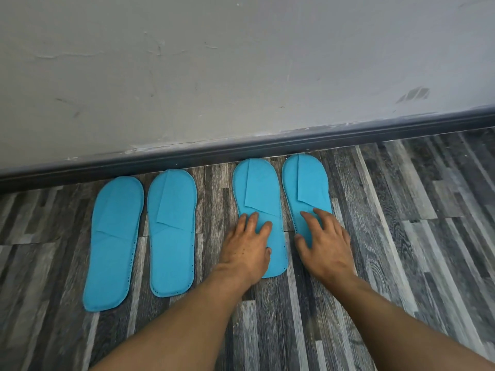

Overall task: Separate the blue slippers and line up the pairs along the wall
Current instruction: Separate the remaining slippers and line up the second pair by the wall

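Several flat blue slippers lie on the floor with their toes at the wall (241, 76). The left pair is a slipper at the far left (113, 242) and one beside it (171, 231). My left hand (247, 243) rests flat with spread fingers on the third slipper (258, 188). My right hand (325, 242) presses palm-down on the fourth slipper (305, 183), covering its heel. Neither hand grips anything. A gap separates the two pairs.
A dark grey skirting board (241, 148) runs along the foot of the light grey wall. The floor (401, 210) is grey wood-pattern planks, bare to the right of the slippers and in front of them.
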